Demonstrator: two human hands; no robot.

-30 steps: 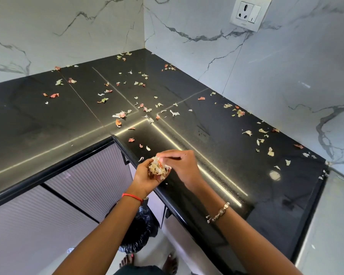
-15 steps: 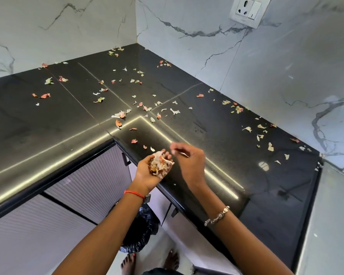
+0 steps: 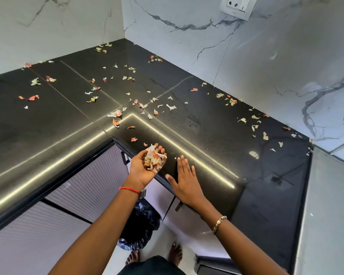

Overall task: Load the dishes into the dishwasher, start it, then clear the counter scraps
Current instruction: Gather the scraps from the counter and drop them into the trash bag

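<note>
Scraps of pink, white and green vegetable peel (image 3: 116,113) lie scattered over our glossy black L-shaped stone desk (image 3: 216,139), thickest around the inner corner and along the right-hand run by the wall. White marble walls with grey veins (image 3: 266,66) rise behind both runs of the desk. Under its front edge we see ribbed grey cabinet doors (image 3: 83,187). On the pale floor below the corner stands a crumpled black plastic bag (image 3: 141,227), near our bare feet (image 3: 175,253).

Our left hand (image 3: 143,167) is held palm up at the desk's front edge, its fingers (image 3: 160,150) cupped narrowly round a heap of gathered scraps (image 3: 153,158) that fills the palm. Our right hand (image 3: 185,181) lies palm down just beside it, flat on the desk near the edge, its fingers (image 3: 182,163) straight and spread wide, holding nothing. One tiny white fleck (image 3: 175,158) sits just off those fingertips.

A white wall socket with a switch (image 3: 237,5) is mounted high on the right-hand wall. A beaded bracelet (image 3: 219,223) circles our right wrist and a thin red thread (image 3: 129,188) our left.
</note>
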